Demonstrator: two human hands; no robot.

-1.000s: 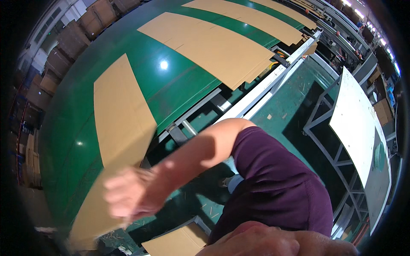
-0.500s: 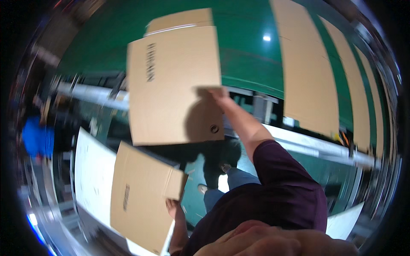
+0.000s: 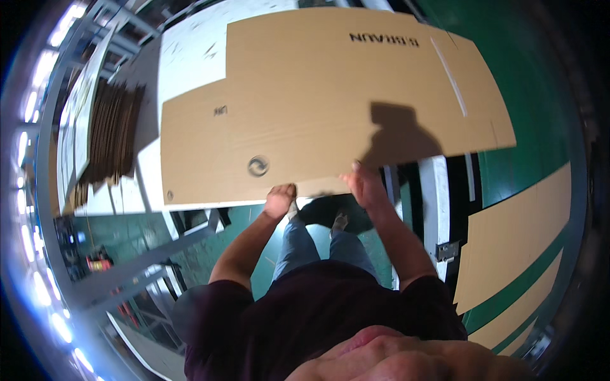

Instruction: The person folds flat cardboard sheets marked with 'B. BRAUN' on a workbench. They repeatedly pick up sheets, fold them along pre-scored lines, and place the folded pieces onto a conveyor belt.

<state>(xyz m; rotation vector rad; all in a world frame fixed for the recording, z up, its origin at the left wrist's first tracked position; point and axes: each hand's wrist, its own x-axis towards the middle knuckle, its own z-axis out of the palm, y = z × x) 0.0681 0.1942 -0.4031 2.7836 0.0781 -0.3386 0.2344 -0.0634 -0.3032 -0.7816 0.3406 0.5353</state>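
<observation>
A large flat brown cardboard sheet (image 3: 305, 101) with dark printing spans the white table on the left and reaches toward the green belt on the right. My left hand (image 3: 279, 200) is closed at its near edge, fingers curled. A little to the right, my right hand (image 3: 366, 184) grips the same edge, its thumb on top and its other fingers partly hidden. My shadow falls across the sheet's right part. Whether another sheet lies under it, I cannot tell.
A stack of folded cardboard (image 3: 113, 133) stands on the white table (image 3: 190, 57) at left. More flat cardboard sheets (image 3: 508, 235) lie on the green belt (image 3: 540, 127) at right. A metal rail (image 3: 436, 209) runs along the belt's side, and a grey frame bar (image 3: 146, 260) crosses lower left.
The view has turned left toward the white table. My right hand has brought the cardboard sheet from the green belt over to the table, and my left hand now meets its near edge.
</observation>
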